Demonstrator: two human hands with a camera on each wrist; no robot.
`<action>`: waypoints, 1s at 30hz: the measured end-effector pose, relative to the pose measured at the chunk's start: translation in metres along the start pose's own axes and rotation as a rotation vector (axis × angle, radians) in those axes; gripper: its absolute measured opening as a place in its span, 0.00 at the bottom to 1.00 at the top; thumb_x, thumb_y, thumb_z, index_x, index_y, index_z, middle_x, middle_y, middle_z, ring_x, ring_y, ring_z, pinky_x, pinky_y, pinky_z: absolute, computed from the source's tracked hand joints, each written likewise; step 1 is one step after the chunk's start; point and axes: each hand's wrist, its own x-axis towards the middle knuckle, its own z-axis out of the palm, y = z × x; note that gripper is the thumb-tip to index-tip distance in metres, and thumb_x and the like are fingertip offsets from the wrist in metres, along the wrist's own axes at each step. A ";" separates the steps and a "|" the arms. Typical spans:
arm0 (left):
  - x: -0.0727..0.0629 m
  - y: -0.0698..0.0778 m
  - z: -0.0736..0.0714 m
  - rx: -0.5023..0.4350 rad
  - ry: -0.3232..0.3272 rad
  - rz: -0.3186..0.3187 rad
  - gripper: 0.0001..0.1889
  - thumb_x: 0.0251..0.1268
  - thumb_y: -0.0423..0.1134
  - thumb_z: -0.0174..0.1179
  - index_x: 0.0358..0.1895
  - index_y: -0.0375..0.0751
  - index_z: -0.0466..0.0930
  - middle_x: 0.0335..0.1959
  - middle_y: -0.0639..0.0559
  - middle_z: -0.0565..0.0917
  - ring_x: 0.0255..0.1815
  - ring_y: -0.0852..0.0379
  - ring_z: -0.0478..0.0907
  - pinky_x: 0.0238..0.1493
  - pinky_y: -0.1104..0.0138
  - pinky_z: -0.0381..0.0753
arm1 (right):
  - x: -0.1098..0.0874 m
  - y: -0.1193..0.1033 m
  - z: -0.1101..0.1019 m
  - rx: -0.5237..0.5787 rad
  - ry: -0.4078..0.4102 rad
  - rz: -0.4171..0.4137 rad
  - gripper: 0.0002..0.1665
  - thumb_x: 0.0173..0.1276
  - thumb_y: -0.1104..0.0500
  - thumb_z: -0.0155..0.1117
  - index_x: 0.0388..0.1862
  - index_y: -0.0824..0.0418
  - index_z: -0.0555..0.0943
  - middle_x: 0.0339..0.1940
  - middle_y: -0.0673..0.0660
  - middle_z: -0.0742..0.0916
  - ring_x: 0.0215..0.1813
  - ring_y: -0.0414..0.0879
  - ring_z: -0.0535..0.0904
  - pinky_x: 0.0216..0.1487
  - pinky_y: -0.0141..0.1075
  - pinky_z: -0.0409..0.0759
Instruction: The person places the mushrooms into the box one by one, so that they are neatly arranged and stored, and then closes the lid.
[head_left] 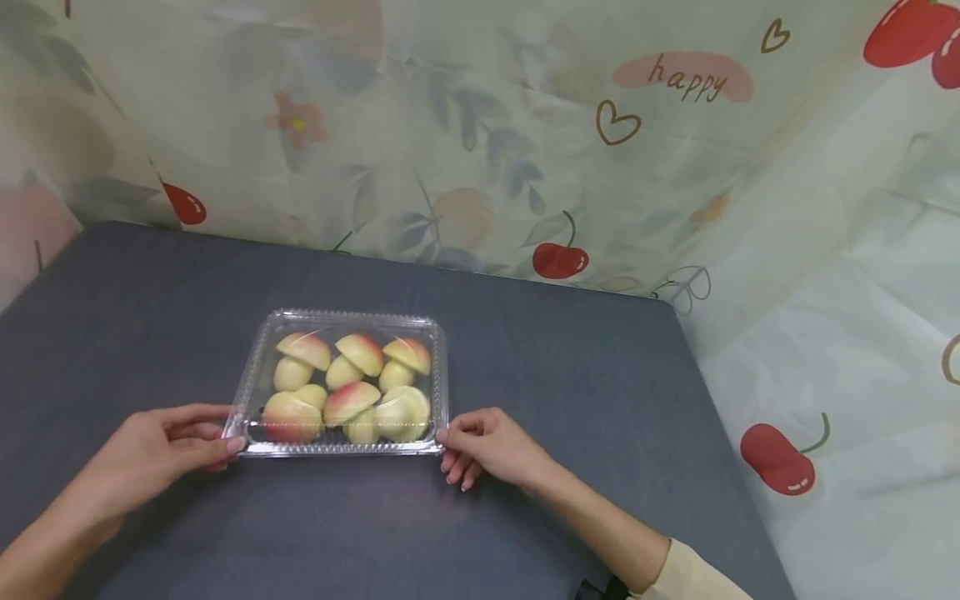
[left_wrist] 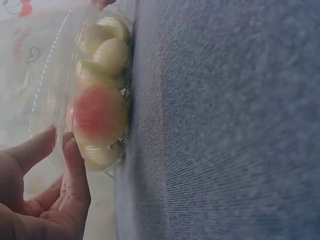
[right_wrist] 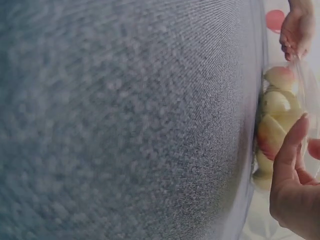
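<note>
A clear plastic clamshell container (head_left: 441, 367) rests on the dark grey tabletop, its lid down over the base. Inside are several mushroom-shaped pieces (head_left: 360, 354), pale yellow with red-blushed caps, in two rows. My left hand (head_left: 161, 450) pinches the near left corner of the rim between thumb and fingers. At the near right corner, my right hand (head_left: 495, 450) pinches the rim the same way. The left wrist view shows the left thumb and fingertips on the clear rim, beside a red-blushed piece (left_wrist: 100, 112). In the right wrist view the right hand (right_wrist: 295, 195) partly hides the container.
Dark grey cloth (head_left: 585, 383) covers the table around the container. Behind it hangs a pale curtain (head_left: 450, 125) printed with cherries, leaves and hearts, and a similar sheet (head_left: 862, 333) hangs along the right side. A black object (head_left: 600, 590) shows beside the right sleeve.
</note>
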 end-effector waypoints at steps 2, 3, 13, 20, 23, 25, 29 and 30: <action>0.001 0.000 -0.001 -0.009 -0.008 0.001 0.37 0.64 0.43 0.69 0.66 0.19 0.65 0.40 0.46 0.86 0.35 0.58 0.85 0.37 0.71 0.83 | 0.000 0.000 0.000 0.008 -0.006 0.005 0.19 0.72 0.58 0.63 0.37 0.78 0.80 0.23 0.56 0.85 0.23 0.40 0.81 0.23 0.31 0.81; 0.002 -0.001 -0.002 -0.019 -0.015 0.000 0.37 0.64 0.42 0.69 0.66 0.19 0.65 0.40 0.46 0.86 0.35 0.58 0.85 0.37 0.70 0.84 | 0.000 0.000 0.000 0.014 -0.006 0.006 0.19 0.72 0.59 0.63 0.37 0.78 0.80 0.23 0.56 0.85 0.22 0.40 0.81 0.23 0.31 0.81; 0.009 -0.004 -0.006 -0.159 -0.127 0.029 0.31 0.65 0.35 0.67 0.60 0.13 0.65 0.40 0.41 0.87 0.38 0.57 0.86 0.41 0.63 0.87 | 0.004 0.003 0.002 0.068 -0.015 -0.005 0.14 0.71 0.61 0.64 0.33 0.74 0.80 0.24 0.57 0.86 0.22 0.41 0.82 0.27 0.34 0.85; 0.011 -0.002 -0.008 -0.196 -0.162 0.013 0.30 0.65 0.33 0.66 0.59 0.12 0.64 0.40 0.38 0.87 0.38 0.55 0.87 0.41 0.61 0.87 | 0.004 0.004 0.001 0.079 -0.017 -0.006 0.17 0.71 0.61 0.65 0.34 0.78 0.79 0.24 0.57 0.86 0.24 0.42 0.83 0.28 0.35 0.85; 0.012 -0.003 -0.008 -0.194 -0.154 0.007 0.32 0.65 0.33 0.67 0.60 0.11 0.62 0.39 0.38 0.87 0.38 0.55 0.87 0.40 0.61 0.87 | 0.005 0.003 0.002 0.084 -0.019 -0.008 0.15 0.71 0.62 0.65 0.33 0.77 0.80 0.24 0.57 0.86 0.24 0.42 0.84 0.28 0.35 0.86; 0.013 -0.003 -0.008 -0.200 -0.149 0.014 0.32 0.64 0.32 0.67 0.60 0.11 0.61 0.39 0.38 0.87 0.38 0.54 0.87 0.40 0.61 0.87 | 0.005 0.003 0.002 0.085 -0.016 -0.011 0.14 0.70 0.63 0.65 0.33 0.76 0.80 0.23 0.57 0.86 0.25 0.43 0.84 0.29 0.36 0.86; 0.015 -0.003 -0.008 -0.205 -0.138 0.021 0.30 0.64 0.32 0.67 0.59 0.12 0.63 0.38 0.40 0.87 0.37 0.55 0.87 0.40 0.61 0.87 | 0.007 0.003 0.002 0.084 0.002 -0.024 0.13 0.70 0.64 0.64 0.33 0.77 0.80 0.23 0.58 0.86 0.25 0.43 0.84 0.29 0.36 0.86; 0.015 -0.003 -0.007 -0.205 -0.134 0.020 0.30 0.64 0.32 0.67 0.59 0.12 0.64 0.38 0.40 0.88 0.37 0.55 0.87 0.40 0.62 0.87 | 0.007 0.004 0.002 0.085 0.008 -0.028 0.13 0.70 0.64 0.64 0.34 0.77 0.79 0.23 0.58 0.86 0.25 0.43 0.84 0.29 0.36 0.86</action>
